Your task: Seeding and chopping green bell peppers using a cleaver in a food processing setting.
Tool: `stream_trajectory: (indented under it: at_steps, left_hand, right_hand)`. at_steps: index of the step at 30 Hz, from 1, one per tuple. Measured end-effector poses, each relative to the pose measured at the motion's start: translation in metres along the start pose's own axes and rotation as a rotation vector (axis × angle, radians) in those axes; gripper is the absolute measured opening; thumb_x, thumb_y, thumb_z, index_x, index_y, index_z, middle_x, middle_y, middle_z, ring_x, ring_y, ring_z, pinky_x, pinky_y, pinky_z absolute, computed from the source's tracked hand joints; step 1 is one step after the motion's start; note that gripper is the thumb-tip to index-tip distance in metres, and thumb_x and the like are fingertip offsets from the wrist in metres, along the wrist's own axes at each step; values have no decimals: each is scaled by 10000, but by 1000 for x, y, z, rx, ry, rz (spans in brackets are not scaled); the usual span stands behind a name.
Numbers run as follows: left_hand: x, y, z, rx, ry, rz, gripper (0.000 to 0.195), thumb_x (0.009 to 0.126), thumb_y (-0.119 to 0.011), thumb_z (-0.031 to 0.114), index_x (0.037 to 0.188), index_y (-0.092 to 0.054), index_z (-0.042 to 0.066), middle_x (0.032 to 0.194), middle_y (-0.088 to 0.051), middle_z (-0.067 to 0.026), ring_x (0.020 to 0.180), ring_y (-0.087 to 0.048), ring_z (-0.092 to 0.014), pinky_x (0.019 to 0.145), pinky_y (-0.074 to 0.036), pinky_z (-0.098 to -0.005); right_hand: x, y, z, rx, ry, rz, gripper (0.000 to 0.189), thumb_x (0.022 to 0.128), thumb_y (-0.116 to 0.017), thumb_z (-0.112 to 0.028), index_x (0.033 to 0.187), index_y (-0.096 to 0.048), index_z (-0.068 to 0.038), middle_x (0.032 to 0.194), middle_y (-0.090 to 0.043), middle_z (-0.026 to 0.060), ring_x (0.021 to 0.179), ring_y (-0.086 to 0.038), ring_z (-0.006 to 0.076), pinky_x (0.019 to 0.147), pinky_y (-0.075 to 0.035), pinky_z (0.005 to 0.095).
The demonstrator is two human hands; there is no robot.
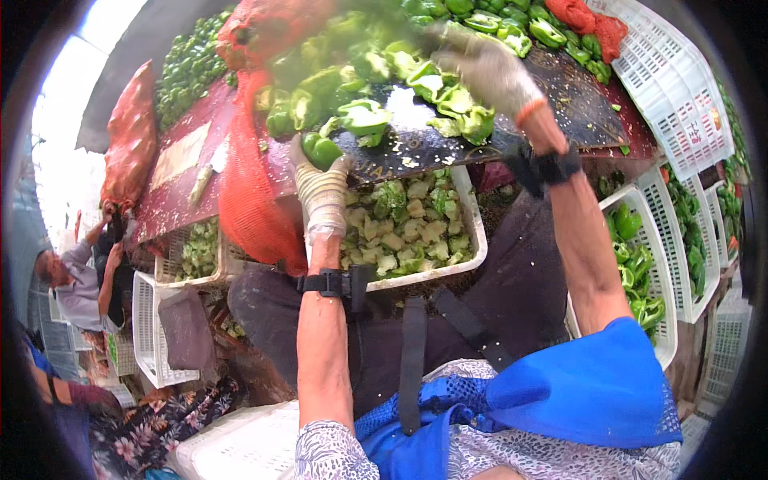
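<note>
My left hand (pixel 321 186), in a striped work glove, grips a green bell pepper (pixel 323 151) at the near edge of the dark board (pixel 414 150). Blurred by motion, my gloved right hand (pixel 489 72) is over the right side of the board, close to cut pepper halves (pixel 459 102); its fingers and anything in them are unclear. Another opened pepper (pixel 363 118) with pale insides lies just beyond my left hand. Below the board edge, a white plastic crate (pixel 477 252) holds pepper cores and scraps (pixel 408 225).
A red mesh sack (pixel 249 174) hangs over the table edge at left. White crates of green peppers (pixel 636 264) stand at my right. An upturned white crate (pixel 672 90) sits at the far right. Another person (pixel 84 288) handles a full red sack (pixel 129 144) at far left.
</note>
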State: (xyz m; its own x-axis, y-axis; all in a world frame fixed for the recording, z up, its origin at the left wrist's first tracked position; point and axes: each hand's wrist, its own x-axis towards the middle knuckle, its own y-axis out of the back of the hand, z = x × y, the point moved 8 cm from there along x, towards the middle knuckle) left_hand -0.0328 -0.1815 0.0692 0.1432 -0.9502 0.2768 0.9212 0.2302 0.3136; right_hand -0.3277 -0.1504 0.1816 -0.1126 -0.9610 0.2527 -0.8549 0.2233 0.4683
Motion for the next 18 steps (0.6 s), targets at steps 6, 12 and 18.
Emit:
stream_trajectory:
  at_steps: [6, 12, 18]
  left_hand:
    - [16, -40, 9, 390, -143, -99, 961, 674, -876, 149, 1486, -369, 63, 1352, -537, -227, 1233, -539, -339, 1075, -416, -389]
    - [28, -20, -6, 16, -108, -24, 769, 759, -809, 189, 1424, -444, 61, 1237, -584, -167, 1110, -574, -286, 988, -459, -370]
    - [-11, -31, -34, -1031, 577, -179, 533, 908, -582, 376, 1379, -527, 132, 1357, -502, -190, 1267, -495, -347, 1050, -394, -563]
  right_hand:
    - [39, 65, 86, -740, 75, 249, 377, 961, -590, -349, 1250, -642, -113, 1089, -681, 210, 1016, -659, 378, 894, -525, 412]
    - [-16, -20, 114, -604, 58, 184, 541, 881, -662, -284, 1353, -544, -46, 1142, -644, 230, 1098, -612, 376, 975, -480, 418]
    - [1, -45, 90, -581, 307, 246, 417, 895, -660, -248, 1266, -581, -76, 1095, -633, 212, 1009, -626, 378, 910, -512, 443]
